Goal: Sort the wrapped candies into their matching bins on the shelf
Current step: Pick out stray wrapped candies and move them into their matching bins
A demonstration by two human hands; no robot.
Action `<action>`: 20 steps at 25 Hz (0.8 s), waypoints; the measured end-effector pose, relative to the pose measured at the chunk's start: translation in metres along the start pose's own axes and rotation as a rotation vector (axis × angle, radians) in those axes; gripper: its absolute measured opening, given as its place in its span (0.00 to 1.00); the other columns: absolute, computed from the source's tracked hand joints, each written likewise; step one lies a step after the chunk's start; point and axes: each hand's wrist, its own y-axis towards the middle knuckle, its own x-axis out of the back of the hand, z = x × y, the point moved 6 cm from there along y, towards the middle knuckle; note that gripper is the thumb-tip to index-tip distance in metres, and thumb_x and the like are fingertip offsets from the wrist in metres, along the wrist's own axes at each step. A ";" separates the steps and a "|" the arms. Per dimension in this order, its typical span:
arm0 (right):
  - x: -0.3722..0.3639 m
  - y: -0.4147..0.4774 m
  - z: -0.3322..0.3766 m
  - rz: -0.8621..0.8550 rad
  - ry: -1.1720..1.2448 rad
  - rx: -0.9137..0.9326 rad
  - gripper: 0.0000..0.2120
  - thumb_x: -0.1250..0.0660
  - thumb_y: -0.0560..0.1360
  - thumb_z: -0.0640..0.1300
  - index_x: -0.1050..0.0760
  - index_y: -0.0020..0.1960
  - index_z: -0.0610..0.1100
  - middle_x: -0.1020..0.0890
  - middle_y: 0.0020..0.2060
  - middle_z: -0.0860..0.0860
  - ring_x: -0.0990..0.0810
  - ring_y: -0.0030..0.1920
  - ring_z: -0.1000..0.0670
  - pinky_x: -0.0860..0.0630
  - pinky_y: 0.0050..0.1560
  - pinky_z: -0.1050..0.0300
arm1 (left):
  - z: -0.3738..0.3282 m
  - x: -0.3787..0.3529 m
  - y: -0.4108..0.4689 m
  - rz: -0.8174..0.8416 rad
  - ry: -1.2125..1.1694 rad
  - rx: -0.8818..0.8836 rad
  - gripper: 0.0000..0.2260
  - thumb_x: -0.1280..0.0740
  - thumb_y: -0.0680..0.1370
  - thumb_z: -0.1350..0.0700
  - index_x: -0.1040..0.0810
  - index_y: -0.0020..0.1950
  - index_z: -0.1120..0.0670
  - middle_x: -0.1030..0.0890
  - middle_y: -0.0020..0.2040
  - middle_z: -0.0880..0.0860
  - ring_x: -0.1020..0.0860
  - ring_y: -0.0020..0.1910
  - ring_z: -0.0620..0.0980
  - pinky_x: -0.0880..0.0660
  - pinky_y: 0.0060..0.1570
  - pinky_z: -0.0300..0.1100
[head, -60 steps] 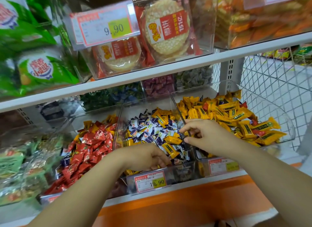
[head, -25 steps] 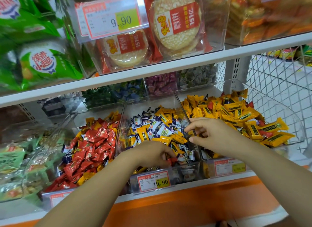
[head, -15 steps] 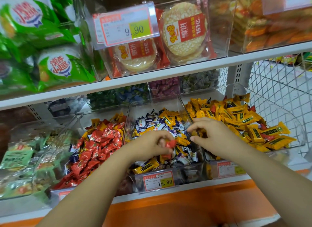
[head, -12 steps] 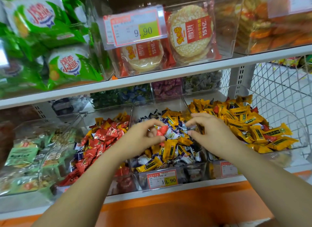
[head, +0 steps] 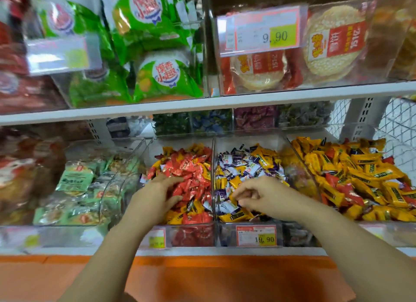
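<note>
Three clear bins sit side by side on the lower shelf. The left bin (head: pixel 180 142) holds mostly red candies (head: pixel 191 166) with some yellow ones mixed in. My left hand (head: pixel 157 193) rests on that red pile, fingers spread, nothing held. The middle bin (head: pixel 247 139) holds blue-white candies (head: pixel 234 164) mixed with yellow ones. My right hand (head: pixel 261 196) is low in this bin, fingertips pinched on a yellow candy (head: pixel 233 199). The right bin (head: pixel 382 232) is full of yellow candies (head: pixel 364 169) with a few red ones among them.
A price tag (head: pixel 256 235) marks the middle bin's front. Left of the red bin stands a bin of green-packaged snacks (head: pixel 76 182). The upper shelf edge (head: pixel 202 103) overhangs close above, loaded with rice-cracker packs (head: pixel 333 40). Small bins of dark candies (head: pixel 254 117) sit behind.
My left hand lifted a red candy out of the middle bin, carried it left over the red bin and now lies open on the pile. My right hand stayed in the middle bin. The camera moved left.
</note>
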 end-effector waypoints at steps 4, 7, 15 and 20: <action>-0.021 0.003 0.001 0.304 0.076 -0.105 0.13 0.44 0.81 0.48 0.24 0.59 0.49 0.19 0.55 0.54 0.20 0.52 0.54 0.23 0.56 0.56 | -0.007 -0.001 -0.002 -0.003 -0.138 -0.047 0.22 0.31 0.73 0.46 0.28 0.66 0.42 0.31 0.57 0.45 0.31 0.59 0.47 0.30 0.59 0.43; -0.028 0.008 -0.006 0.367 0.005 -0.123 0.15 0.47 0.82 0.48 0.30 0.66 0.54 0.25 0.63 0.56 0.24 0.60 0.55 0.29 0.64 0.54 | -0.025 0.005 -0.002 -0.155 -0.151 -0.150 0.17 0.31 0.74 0.48 0.23 0.62 0.45 0.28 0.59 0.47 0.31 0.61 0.49 0.33 0.63 0.46; 0.004 0.021 -0.051 0.115 0.138 -0.188 0.17 0.46 0.82 0.44 0.33 0.68 0.55 0.31 0.70 0.55 0.29 0.67 0.49 0.28 0.63 0.48 | -0.062 -0.008 0.017 -0.127 -0.423 -0.297 0.12 0.39 0.79 0.54 0.22 0.60 0.47 0.28 0.54 0.42 0.30 0.55 0.38 0.35 0.60 0.32; 0.028 0.015 -0.056 -0.039 0.107 -0.166 0.17 0.44 0.81 0.42 0.30 0.67 0.53 0.30 0.67 0.55 0.24 0.60 0.51 0.25 0.60 0.48 | -0.069 -0.008 0.038 -0.144 -0.469 -0.278 0.09 0.38 0.79 0.54 0.20 0.56 0.48 0.27 0.53 0.43 0.30 0.55 0.37 0.36 0.58 0.30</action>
